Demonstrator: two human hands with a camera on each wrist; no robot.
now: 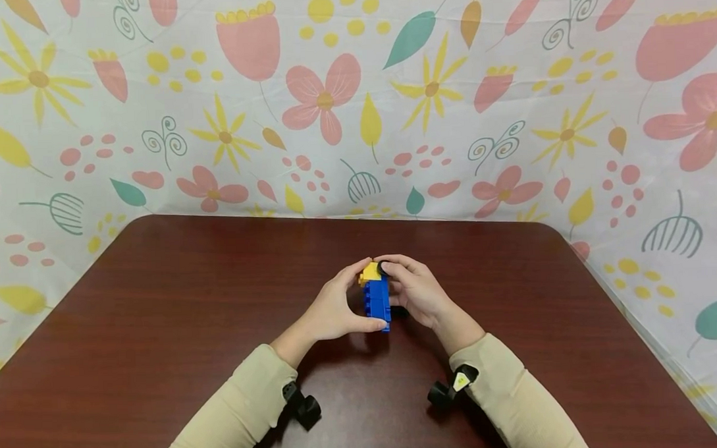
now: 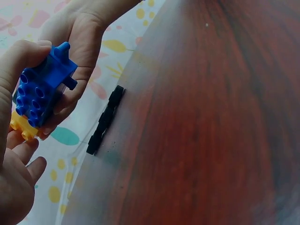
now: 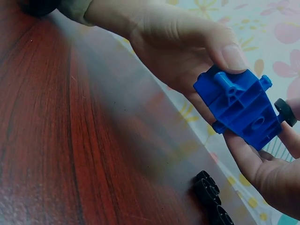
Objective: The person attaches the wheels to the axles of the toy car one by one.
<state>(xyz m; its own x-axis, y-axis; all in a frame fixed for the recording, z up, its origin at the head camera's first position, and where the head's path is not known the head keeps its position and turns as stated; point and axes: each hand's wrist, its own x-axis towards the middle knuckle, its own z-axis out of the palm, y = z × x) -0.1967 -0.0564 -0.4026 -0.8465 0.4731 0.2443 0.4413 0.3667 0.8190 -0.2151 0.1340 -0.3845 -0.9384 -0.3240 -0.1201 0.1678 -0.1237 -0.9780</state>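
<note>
Gripping a blue toy [image 1: 377, 298] (left) and a black wheel [image 3: 285, 112] (right), both hands [image 1: 334, 310] [image 1: 420, 293] are curled.

Toy [image 1: 377, 299] between hands [image 1: 334, 307] [image 1: 420, 291], above the table [image 1: 218, 288].

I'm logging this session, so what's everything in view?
Table: 1, dark red-brown, foreground
Cloth: 1, white with coloured flowers and leaves, behind the table
Toy: 1, blue with a yellow end, held over the table
Held wheel: 1, black, beside the toy
Loose wheels: seemingly 3, black, in a row on the table
Wrist cameras: 2, black, one by each cuff
Sleeves: 2, beige, on the forearms
Left hand: 1, bare, gripping the toy
Right hand: 1, bare, fingers on the held wheel
</note>
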